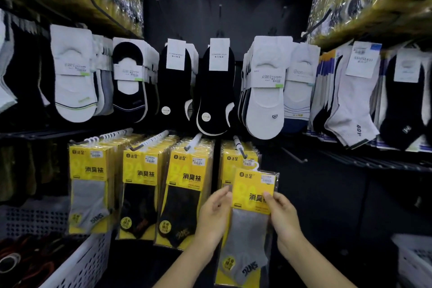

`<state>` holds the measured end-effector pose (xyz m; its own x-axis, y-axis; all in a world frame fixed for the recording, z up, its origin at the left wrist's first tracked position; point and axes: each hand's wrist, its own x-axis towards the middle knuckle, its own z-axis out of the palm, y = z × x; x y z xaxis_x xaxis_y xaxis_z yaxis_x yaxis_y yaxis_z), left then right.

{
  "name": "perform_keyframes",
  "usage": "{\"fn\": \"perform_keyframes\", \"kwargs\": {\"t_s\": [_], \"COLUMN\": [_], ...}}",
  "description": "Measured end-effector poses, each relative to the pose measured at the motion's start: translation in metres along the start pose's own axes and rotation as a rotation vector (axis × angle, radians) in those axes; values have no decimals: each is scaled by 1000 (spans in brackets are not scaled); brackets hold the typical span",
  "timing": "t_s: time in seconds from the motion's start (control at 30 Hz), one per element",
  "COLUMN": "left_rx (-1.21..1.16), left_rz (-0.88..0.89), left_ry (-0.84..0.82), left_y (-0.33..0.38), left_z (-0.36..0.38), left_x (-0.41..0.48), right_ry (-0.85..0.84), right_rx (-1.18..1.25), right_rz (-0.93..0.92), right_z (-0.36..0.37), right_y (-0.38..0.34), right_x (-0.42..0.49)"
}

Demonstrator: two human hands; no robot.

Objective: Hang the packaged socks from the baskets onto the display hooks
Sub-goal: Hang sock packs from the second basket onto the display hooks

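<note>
Sock pack (251, 182): yellow card, grey sock, upright; white hanger loop just below tip of loaded hook (239, 145).

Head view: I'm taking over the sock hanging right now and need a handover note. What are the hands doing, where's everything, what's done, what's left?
Left hand: holds the left edge of the grey-sock pack.
Right hand: pinches its right side.
The pack's hanger sits just below the tip of the rightmost stocked hook, not yet on it.
Done: four rows of yellow packs already hang.
Left: slide this pack on. The white basket at lower left holds more items, too dark to identify. A bare hook stands further right.
</note>
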<state>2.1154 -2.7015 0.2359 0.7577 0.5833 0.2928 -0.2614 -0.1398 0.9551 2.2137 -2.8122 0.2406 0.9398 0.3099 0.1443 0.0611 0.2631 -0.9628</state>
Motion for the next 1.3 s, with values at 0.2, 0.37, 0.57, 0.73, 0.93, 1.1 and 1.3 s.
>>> {"fn": "perform_keyframes", "kwargs": {"t_s": [0.2, 0.37, 0.57, 0.73, 0.93, 1.1, 1.3], "left_rx": [57, 130, 126, 58, 30, 125, 225], "left_rz": [-5, 20, 24, 7, 70, 52, 59], "left_ry": [30, 109, 100, 59, 45, 127, 132], "left_y": [-4, 1, -11, -25, -16, -24, -41], "left_z": [5, 4, 12, 17, 28, 24, 25], "left_x": [8, 31, 37, 19, 24, 47, 77], "right_ry": [1, 8, 23, 33, 41, 4, 196], "right_rx": [-66, -110, -67, -64, -33, -96, -103], "right_rz": [-122, -171, -145, -114, -257, -210, -19], "right_z": [19, 42, 34, 12, 17, 38, 45], "right_y": [-8, -9, 0, 9, -3, 5, 16], "right_x": [25, 43, 36, 25, 32, 51, 81]}}
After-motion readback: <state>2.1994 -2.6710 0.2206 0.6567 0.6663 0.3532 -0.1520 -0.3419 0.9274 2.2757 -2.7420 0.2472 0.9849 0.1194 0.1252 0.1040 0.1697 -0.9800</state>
